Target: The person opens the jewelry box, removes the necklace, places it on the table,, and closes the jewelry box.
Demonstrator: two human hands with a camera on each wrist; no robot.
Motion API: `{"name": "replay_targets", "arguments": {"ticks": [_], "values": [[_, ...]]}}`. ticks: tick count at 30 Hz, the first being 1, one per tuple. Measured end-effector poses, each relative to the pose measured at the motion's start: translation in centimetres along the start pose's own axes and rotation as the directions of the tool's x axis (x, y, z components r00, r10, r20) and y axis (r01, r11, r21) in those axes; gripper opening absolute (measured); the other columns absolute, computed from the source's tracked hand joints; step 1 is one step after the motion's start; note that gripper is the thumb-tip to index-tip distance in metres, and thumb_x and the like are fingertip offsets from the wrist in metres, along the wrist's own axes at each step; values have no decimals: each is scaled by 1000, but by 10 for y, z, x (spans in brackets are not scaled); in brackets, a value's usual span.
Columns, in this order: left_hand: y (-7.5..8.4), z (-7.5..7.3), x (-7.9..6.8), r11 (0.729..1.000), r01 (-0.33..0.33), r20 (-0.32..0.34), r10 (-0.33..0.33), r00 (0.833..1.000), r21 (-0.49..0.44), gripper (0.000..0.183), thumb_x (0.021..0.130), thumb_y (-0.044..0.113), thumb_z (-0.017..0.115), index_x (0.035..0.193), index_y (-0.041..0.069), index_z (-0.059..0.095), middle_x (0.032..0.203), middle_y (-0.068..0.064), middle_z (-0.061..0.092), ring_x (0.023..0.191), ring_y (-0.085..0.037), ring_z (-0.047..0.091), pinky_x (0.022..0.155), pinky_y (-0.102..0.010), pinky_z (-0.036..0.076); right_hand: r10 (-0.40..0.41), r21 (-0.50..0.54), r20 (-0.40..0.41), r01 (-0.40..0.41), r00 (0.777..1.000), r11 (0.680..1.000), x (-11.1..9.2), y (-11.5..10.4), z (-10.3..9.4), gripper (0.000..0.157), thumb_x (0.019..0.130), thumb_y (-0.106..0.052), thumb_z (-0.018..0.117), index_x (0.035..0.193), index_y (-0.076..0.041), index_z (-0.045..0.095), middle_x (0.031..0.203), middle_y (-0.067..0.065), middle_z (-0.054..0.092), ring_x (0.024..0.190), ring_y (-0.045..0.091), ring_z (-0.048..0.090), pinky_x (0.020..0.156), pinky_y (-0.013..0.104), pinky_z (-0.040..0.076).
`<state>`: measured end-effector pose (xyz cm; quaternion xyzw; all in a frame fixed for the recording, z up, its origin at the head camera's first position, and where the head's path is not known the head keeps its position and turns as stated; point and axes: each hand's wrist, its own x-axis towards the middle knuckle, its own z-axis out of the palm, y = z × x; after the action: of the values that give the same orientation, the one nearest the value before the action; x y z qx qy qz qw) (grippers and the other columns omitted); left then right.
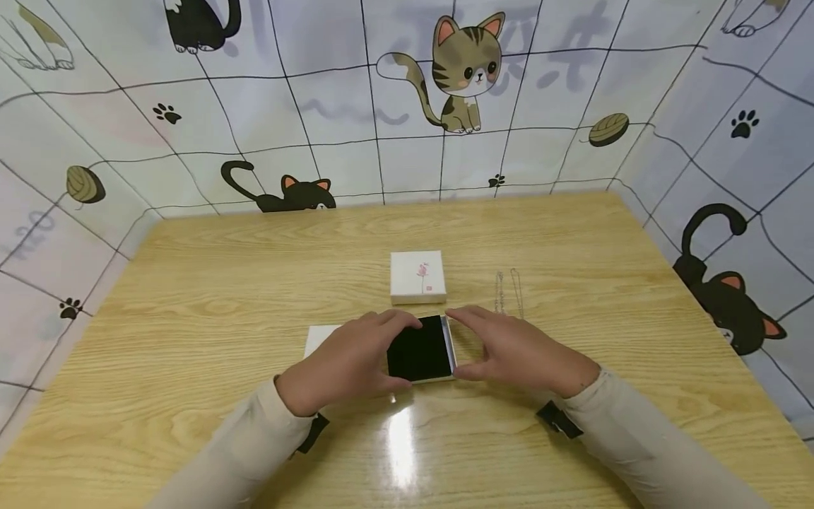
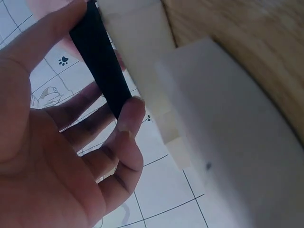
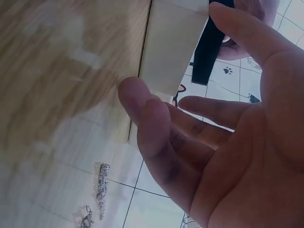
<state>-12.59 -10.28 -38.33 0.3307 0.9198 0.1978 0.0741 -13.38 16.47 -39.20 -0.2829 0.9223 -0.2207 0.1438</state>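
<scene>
A shallow white box (image 1: 432, 380) rests on the table with a black pad (image 1: 416, 348) at its top. My left hand (image 1: 350, 360) pinches this pad between thumb and fingers; in the left wrist view the pad (image 2: 100, 59) stands tilted above the box's white side (image 2: 147, 57). At the right end of the box, my right hand (image 1: 518, 350) has thumb and index fingertips by the near and far corners, its fingers relaxed. In the right wrist view, the thumb reaches the box's upper edge, beside the black pad (image 3: 206, 54).
Behind lies a white box (image 1: 417, 277) with a pink flower print. Another white box piece (image 1: 320, 338) is partly hidden behind my left hand. Two thin silver chains, one beaded (image 1: 499, 290) and one plainer (image 1: 516, 288), lie to the right. A cat-patterned cloth (image 1: 407, 106) surrounds the wooden table (image 1: 254, 268).
</scene>
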Motion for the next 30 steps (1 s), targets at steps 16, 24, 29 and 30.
{"name": "replay_targets", "arguments": {"ticks": [16,24,29,30], "values": [[-1,5,6,1000,25,16,-25,1000,-8,75,77,42,85,140,24,48,139,6,56,112,-18,64,94,-38,52,-15,-2,6,15,1000,1000,2,3,5,87,86,-37,79,154,-6,34,156,11,43,84,10,57,108,57,42],[-1,5,8,999,18,-1,-18,1000,-29,73,78,45,84,139,23,49,138,4,57,94,-13,66,85,-34,54,-14,-13,10,14,1000,1000,3,4,7,80,87,-36,77,151,-6,40,152,11,47,133,25,52,110,56,40],[-1,7,9,999,23,0,-23,1000,-23,73,79,46,83,139,23,49,140,4,55,88,-11,66,83,-33,55,-14,-8,15,14,1000,1000,4,3,7,77,87,-33,78,149,-4,43,150,12,49,127,24,54,109,52,43],[-2,7,9,999,28,2,-28,1000,-22,73,79,47,82,139,23,49,140,4,55,91,-12,66,83,-33,55,-16,-7,15,16,1000,1000,5,3,7,76,87,-32,78,149,-4,43,150,12,50,127,23,55,108,51,44]]}}
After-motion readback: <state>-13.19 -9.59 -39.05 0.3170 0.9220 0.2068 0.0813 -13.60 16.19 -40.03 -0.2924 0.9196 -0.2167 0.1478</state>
